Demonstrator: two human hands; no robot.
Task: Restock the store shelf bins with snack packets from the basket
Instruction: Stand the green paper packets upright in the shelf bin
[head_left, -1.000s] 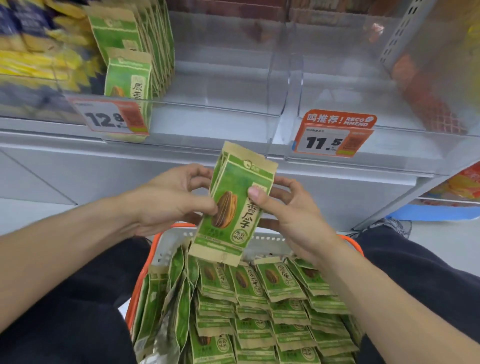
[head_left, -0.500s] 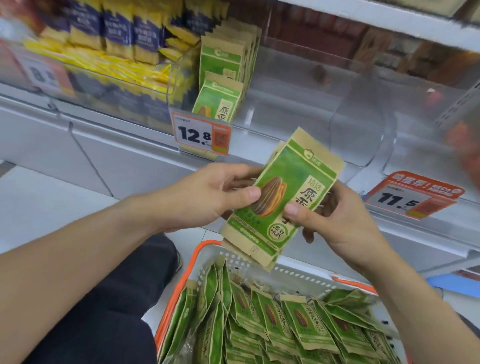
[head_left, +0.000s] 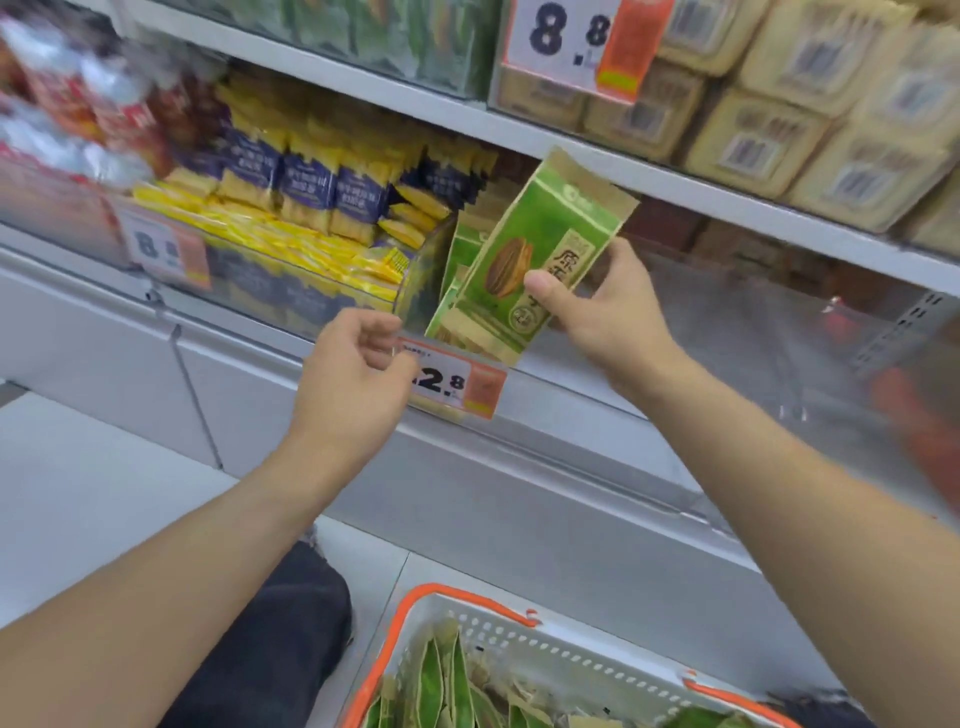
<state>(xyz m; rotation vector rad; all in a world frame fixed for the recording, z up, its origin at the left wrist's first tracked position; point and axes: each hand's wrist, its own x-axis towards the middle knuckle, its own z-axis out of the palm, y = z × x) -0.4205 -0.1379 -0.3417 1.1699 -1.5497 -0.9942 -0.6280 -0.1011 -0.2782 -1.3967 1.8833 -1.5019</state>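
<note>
1. Clear plastic is fronting the shelf bin (head_left: 727, 332), which is standing mostly bare to the right of the price tag (head_left: 457, 384).
2. White with orange handles, the basket (head_left: 561, 660) is sitting well below the price tag, holding more green packets.
3. Grasping a green packet stack (head_left: 530, 249), the right hand (head_left: 608, 312) is lifting it just above the price tag; this looks like the placing step.
4. Loosely curled and holding nothing, the left hand (head_left: 358, 374) is touching the price tag's left end.
5. Next, the stack probably needs lowering upright behind the bin's front.
</note>
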